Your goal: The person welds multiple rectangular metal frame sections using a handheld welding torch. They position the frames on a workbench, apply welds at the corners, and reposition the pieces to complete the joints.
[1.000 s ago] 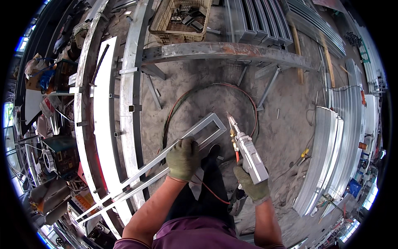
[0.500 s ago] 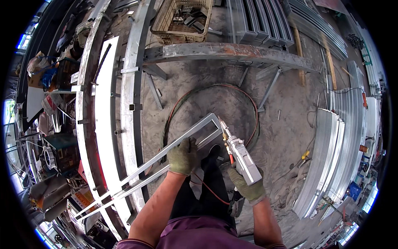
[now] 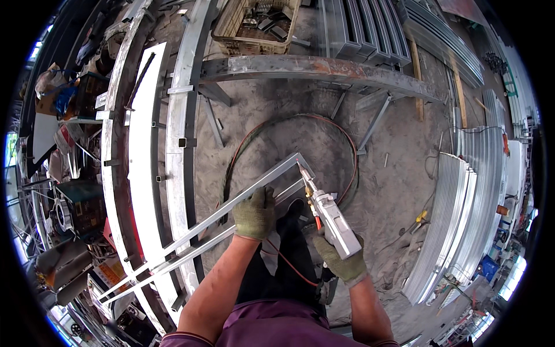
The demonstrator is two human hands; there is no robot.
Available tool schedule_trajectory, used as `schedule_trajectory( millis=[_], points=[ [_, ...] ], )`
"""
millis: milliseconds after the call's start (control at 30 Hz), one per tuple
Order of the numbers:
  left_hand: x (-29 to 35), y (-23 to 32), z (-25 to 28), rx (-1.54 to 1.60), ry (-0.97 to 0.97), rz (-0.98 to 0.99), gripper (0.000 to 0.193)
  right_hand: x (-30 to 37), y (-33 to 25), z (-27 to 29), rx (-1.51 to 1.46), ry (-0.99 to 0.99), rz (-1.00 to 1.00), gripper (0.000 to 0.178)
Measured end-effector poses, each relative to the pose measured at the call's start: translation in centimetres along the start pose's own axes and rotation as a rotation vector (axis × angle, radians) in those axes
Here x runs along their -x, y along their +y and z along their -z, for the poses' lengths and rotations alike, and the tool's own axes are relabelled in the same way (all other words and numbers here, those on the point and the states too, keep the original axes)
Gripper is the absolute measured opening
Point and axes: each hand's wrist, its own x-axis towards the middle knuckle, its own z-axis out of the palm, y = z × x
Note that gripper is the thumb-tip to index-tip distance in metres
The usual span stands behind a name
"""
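Note:
My left hand (image 3: 255, 214), in an olive work glove, is closed around the upper bar of a long, narrow metal frame (image 3: 231, 203) of bright square tube. That frame slants from the lower left, where it rests across steel rails, up to its squared end in front of me. In my gloved right hand (image 3: 342, 259) is a grey, boxy welding gun (image 3: 337, 225) with brass fittings and an orange hose. Its thin nozzle points at the corner of the frame's end, where a small red dot shows. Whether the tip touches the metal I cannot tell.
Long steel rails (image 3: 180, 115) run along my left, beside a white panel (image 3: 144, 133). A steel crossbeam (image 3: 324, 67) spans the far side, with a crate of metal scraps (image 3: 250, 46) behind it. Coiled hose (image 3: 248, 137) lies on the floor. Stacked metal profiles (image 3: 442, 225) lie at the right.
The welding gun's nozzle has moved slightly left, from outside the frame's end to its corner, and a red dot now shows there. My left hand keeps its grip on the frame.

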Motion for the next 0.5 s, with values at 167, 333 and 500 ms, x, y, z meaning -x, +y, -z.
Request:
schedule_trajectory(
  millis=[167,333,500],
  points=[
    [-0.2,0.1,0.5,-0.009,-0.02,-0.038,0.021,0.2,-0.3,0.2,-0.01,-0.024,-0.057,0.02],
    [0.3,0.0,1.5,0.214,-0.019,-0.071,0.009,0.0,0.4,0.8,-0.014,-0.034,-0.041,0.021],
    [0.3,-0.7,5.1,0.052,0.048,-0.183,0.05,-0.2,-0.4,1.0,-0.086,-0.034,-0.089,0.023]
  ],
)
